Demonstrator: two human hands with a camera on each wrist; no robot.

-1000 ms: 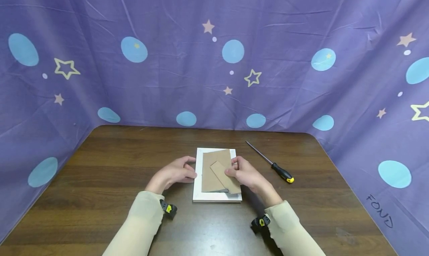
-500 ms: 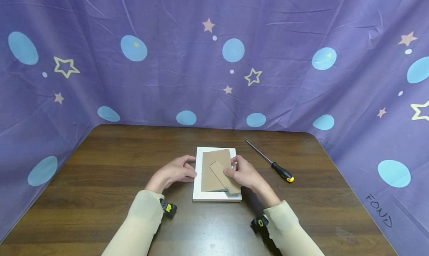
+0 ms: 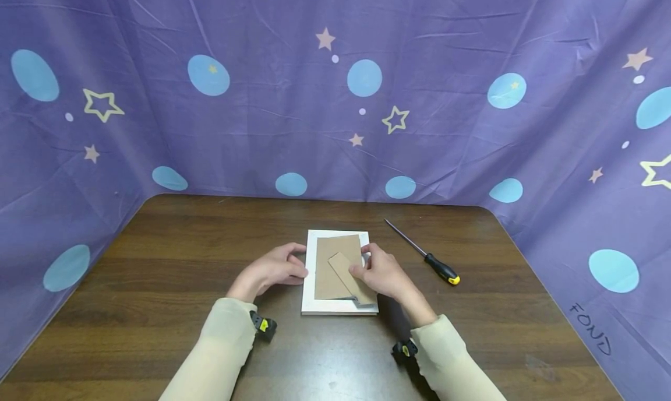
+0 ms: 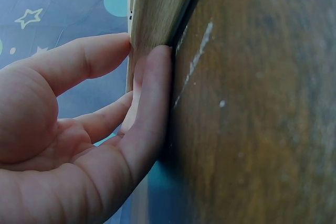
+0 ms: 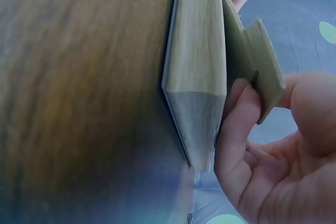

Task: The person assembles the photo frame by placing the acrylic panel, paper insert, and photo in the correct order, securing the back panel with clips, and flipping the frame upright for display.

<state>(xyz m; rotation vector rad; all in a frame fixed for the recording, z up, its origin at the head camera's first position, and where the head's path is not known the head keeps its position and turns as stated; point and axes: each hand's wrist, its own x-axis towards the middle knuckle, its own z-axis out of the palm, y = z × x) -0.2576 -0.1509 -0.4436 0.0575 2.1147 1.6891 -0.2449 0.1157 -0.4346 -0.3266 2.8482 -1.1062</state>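
Note:
A white picture frame lies flat on the table, its wooden side showing in the left wrist view. On top of it is a brown backing board with a narrow stand flap. My right hand pinches the board at the flap, thumb on top and fingers underneath. In the right wrist view the board tilts away from the frame, and the flap sticks out from it. My left hand touches the frame's left side with its fingertips, the fingers fairly straight.
A screwdriver with a black and yellow handle lies right of the frame, beyond the right hand. The brown table reaches back to a purple curtain with stars and blue ovals, which also hangs at both sides.
The backing board's top edge sits very slightly lower in the head view. Both hands keep nearly the same places, and the right hand keeps its pinch on the board.

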